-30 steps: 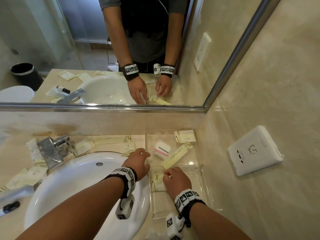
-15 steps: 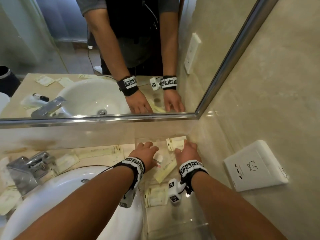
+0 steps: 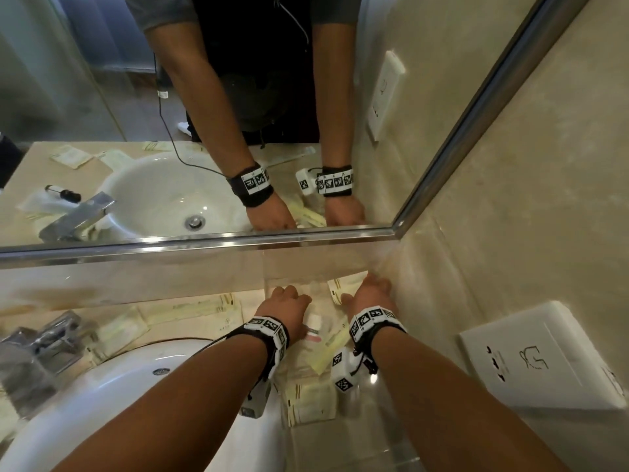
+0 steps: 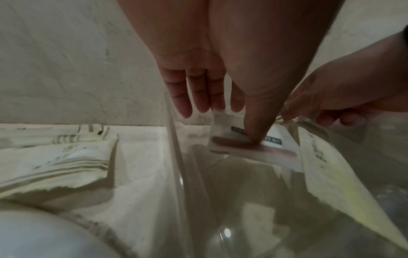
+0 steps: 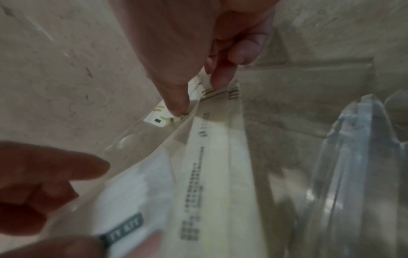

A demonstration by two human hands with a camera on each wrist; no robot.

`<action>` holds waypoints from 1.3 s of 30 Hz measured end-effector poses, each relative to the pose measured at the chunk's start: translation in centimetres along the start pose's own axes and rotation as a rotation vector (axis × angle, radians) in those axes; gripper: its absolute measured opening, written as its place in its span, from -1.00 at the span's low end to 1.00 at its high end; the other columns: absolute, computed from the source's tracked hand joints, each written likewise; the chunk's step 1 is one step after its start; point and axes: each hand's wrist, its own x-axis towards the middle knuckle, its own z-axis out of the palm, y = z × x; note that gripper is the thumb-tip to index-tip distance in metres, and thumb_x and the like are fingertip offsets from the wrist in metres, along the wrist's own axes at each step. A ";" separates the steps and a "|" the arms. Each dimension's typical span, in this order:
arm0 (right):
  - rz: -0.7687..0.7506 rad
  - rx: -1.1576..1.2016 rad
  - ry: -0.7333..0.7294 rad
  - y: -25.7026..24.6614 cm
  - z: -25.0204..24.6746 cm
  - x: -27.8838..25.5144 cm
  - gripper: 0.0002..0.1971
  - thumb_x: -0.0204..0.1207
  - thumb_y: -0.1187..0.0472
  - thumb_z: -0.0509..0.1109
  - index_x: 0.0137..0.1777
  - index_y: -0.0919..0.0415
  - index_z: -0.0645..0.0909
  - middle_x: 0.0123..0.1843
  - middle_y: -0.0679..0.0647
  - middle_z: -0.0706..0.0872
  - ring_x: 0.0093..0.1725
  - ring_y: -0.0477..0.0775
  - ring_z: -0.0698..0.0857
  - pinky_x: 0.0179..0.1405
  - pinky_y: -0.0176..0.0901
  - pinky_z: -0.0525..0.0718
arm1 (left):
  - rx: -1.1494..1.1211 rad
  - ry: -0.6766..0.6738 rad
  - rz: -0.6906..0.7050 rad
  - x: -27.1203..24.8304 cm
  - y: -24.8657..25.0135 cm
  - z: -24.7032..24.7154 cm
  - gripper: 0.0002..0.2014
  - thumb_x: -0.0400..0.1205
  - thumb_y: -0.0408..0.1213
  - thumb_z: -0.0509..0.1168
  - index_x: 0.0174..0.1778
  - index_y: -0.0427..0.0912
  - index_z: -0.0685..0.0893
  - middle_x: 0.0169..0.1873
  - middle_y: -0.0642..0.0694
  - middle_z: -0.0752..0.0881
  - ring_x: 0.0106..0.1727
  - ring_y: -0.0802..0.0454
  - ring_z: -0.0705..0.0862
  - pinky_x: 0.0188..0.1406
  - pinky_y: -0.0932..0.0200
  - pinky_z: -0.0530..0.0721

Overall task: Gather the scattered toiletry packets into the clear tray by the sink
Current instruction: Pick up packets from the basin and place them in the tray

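Note:
The clear tray (image 3: 367, 415) sits in the counter's right corner, with both hands at its far end. My left hand (image 3: 289, 308) holds a white vanity-kit packet (image 4: 234, 148) with a pink strip, thumb on its face and straight fingers behind its top edge. My right hand (image 3: 369, 296) pinches the striped end of a long cream packet (image 5: 212, 165) between thumb and forefinger. A small packet (image 3: 340, 289) lies at the far corner under that hand. A square cream packet (image 3: 311, 400) lies nearer me in the tray.
A white sink (image 3: 136, 403) and chrome faucet (image 3: 41, 342) are to the left. Several cream packets (image 3: 194, 310) lie on the counter behind the sink. A wall socket (image 3: 537, 359) is on the right wall, and the mirror rises just beyond the tray.
Both hands moved from the tray's near half to its far end. The right hand left the square packet lying in the tray and now pinches the long packet.

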 end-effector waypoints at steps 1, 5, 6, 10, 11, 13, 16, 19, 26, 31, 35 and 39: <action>0.004 0.007 -0.003 -0.2 0.0 0.2 -0.22 0.49 -0.15 0.49 0.60 0.12 0.27 0.44 0.16 0.34 0.21 0.29 0.68 0.21 0.16 0.71 | 0.005 -0.001 -0.011 0.1 0.0 0.0 -0.31 0.50 0.14 0.44 0.52 -0.02 0.46 0.39 -0.12 0.49 0.44 -0.17 0.39 0.40 -0.08 0.51; 0.017 0.039 -0.025 -0.9 -0.7 0.2 -0.34 0.42 -0.11 0.58 0.40 0.21 0.46 0.35 0.18 0.42 0.13 0.22 0.70 0.18 0.04 0.73 | 0.004 -0.006 -0.058 0.4 -0.3 -0.1 -0.48 0.54 0.06 0.40 0.39 -0.07 0.59 0.30 -0.14 0.53 0.38 -0.17 0.44 0.32 -0.03 0.54; 0.013 0.036 -0.025 -1.1 -0.9 0.3 -0.36 0.42 -0.09 0.58 0.37 0.23 0.47 0.34 0.18 0.43 0.18 0.22 0.68 0.20 0.01 0.72 | -0.004 -0.011 -0.067 0.4 -0.4 -0.1 -0.49 0.54 0.06 0.39 0.36 -0.08 0.60 0.29 -0.15 0.54 0.36 -0.18 0.44 0.31 -0.03 0.54; -0.012 0.042 0.000 -1.5 -1.0 -0.1 -0.20 0.45 -0.01 0.55 0.59 0.27 0.29 0.35 0.22 0.41 0.31 0.25 0.61 0.22 -0.03 0.65 | -0.068 0.001 -0.109 -0.1 -1.0 0.0 -0.52 0.56 0.06 0.34 0.34 -0.09 0.59 0.27 -0.13 0.53 0.34 -0.18 0.50 0.25 -0.05 0.60; -0.010 0.051 0.007 -1.4 -0.9 -0.1 -0.07 0.44 -0.01 0.56 0.69 0.26 0.15 0.43 0.26 0.38 0.32 0.25 0.62 0.22 -0.03 0.65 | -0.096 0.005 -0.122 -0.1 -1.2 0.0 -0.54 0.57 0.04 0.33 0.33 -0.09 0.58 0.27 -0.13 0.55 0.30 -0.18 0.54 0.22 -0.05 0.62; -0.016 0.080 0.029 -1.4 -0.7 -0.2 -0.03 0.45 0.03 0.54 0.74 0.19 0.04 0.46 0.27 0.42 0.31 0.27 0.64 0.21 0.01 0.67 | -0.206 0.019 -0.148 -0.3 -1.7 0.0 -0.62 0.59 -0.02 0.30 0.28 -0.08 0.57 0.21 -0.12 0.61 0.18 -0.15 0.63 0.14 -0.02 0.65; -0.082 0.183 0.097 -1.5 -0.8 -0.4 -0.42 0.52 0.18 0.37 0.53 0.04 0.32 0.26 0.20 0.63 0.19 0.31 0.71 0.16 0.08 0.72 | -0.352 0.083 -0.161 -0.6 -2.3 -0.2 -0.75 0.65 -0.10 0.26 0.21 -0.09 0.57 0.07 -0.11 0.72 0.01 -0.12 0.71 0.04 0.03 0.70; -0.172 0.342 0.146 -1.6 -1.1 -1.3 -0.67 0.62 0.20 0.28 0.37 0.02 0.48 0.15 0.12 0.74 0.13 0.25 0.75 0.12 0.00 0.71 | -0.389 0.164 -0.172 -1.2 -2.6 -0.6 -0.77 0.68 -0.24 0.19 0.23 -0.15 0.60 0.05 -0.16 0.75 0.02 -0.15 0.71 -0.01 0.11 0.64; -0.237 0.708 0.208 0.0 -1.6 -4.6 -0.76 0.62 0.20 0.33 0.26 0.04 0.66 0.08 -0.03 0.80 0.04 0.07 0.76 0.07 -0.10 0.71 | -0.505 0.266 -0.200 -3.8 -2.6 -1.8 -0.72 0.63 -0.24 0.20 0.19 -0.22 0.67 0.06 -0.23 0.71 0.02 -0.19 0.68 0.02 0.07 0.63; -0.177 0.902 0.182 3.9 -0.7 -7.9 -0.88 0.52 0.30 0.36 -0.06 0.15 0.72 -0.16 0.02 0.80 -0.18 0.05 0.74 -0.20 -0.05 0.73 | -0.479 0.221 -0.161 -6.9 -0.6 -1.1 -0.77 0.62 -0.21 0.17 0.05 -0.19 0.68 -0.04 -0.18 0.70 -0.13 -0.09 0.59 -0.17 0.15 0.50; -0.080 0.985 0.119 7.9 0.5 -10.6 -0.85 0.45 0.37 0.35 -0.21 0.17 0.73 -0.31 0.06 0.77 -0.33 0.08 0.64 -0.38 -0.14 0.59 | -0.434 0.125 -0.112 -10.5 1.7 0.7 -0.77 0.57 -0.14 0.19 0.10 -0.03 0.64 -0.07 -0.05 0.72 -0.09 -0.06 0.67 -0.11 0.09 0.66; -0.013 0.826 0.064 12.3 2.3 -12.2 -0.91 0.39 0.28 0.34 -0.26 0.18 0.67 -0.37 0.02 0.71 -0.35 0.08 0.58 -0.35 -0.11 0.58 | -0.246 0.046 -0.042 -12.9 3.7 3.5 -0.71 0.52 -0.06 0.21 0.13 0.05 0.62 -0.02 0.00 0.74 -0.02 -0.05 0.67 -0.05 0.10 0.68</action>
